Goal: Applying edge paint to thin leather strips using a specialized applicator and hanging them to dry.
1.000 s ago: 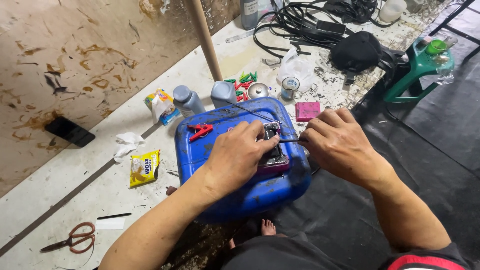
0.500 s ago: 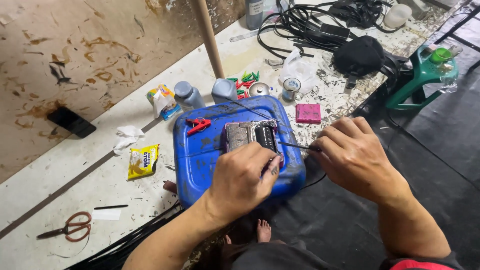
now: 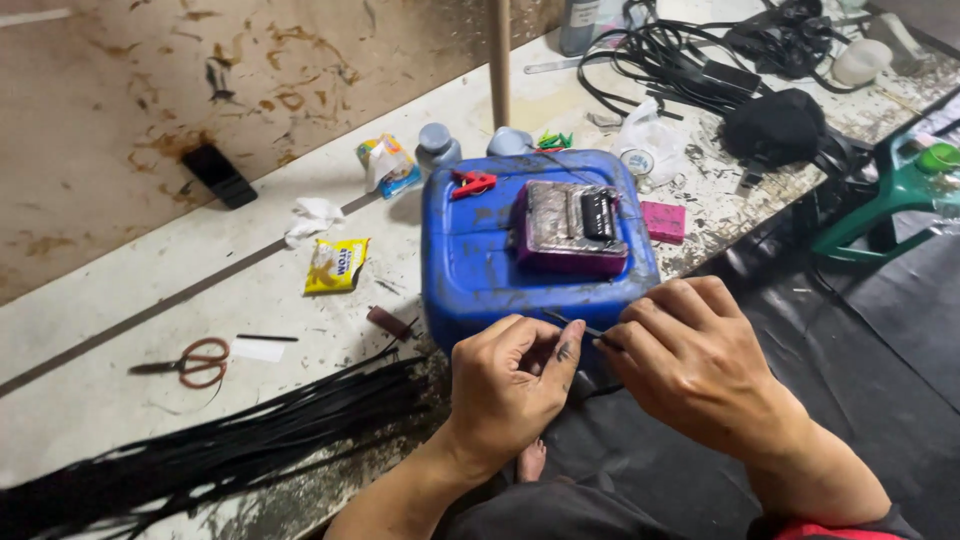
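Observation:
My left hand [image 3: 510,385] and my right hand [image 3: 690,365] meet in front of a blue plastic jerry can [image 3: 480,255] lying on its side. Between the fingertips of both hands runs a thin black strip [image 3: 572,324], pinched at each end. On top of the can rests a purple block [image 3: 570,232] with a worn silver face and a black comb-like part. A red clip [image 3: 473,182] lies on the can's far left corner.
A bundle of long black strips [image 3: 210,450] lies at the lower left. Red-handled scissors [image 3: 190,362], a yellow packet [image 3: 336,265], a black phone [image 3: 220,176] and crumpled tissue [image 3: 315,213] sit on the floor. Black cables [image 3: 680,60] and a green stool [image 3: 900,190] are at the right.
Both hands have drawn back from the purple block on the can toward me and now meet in front of the can, pinching the thin black strip. The view has shifted to show the strip bundle.

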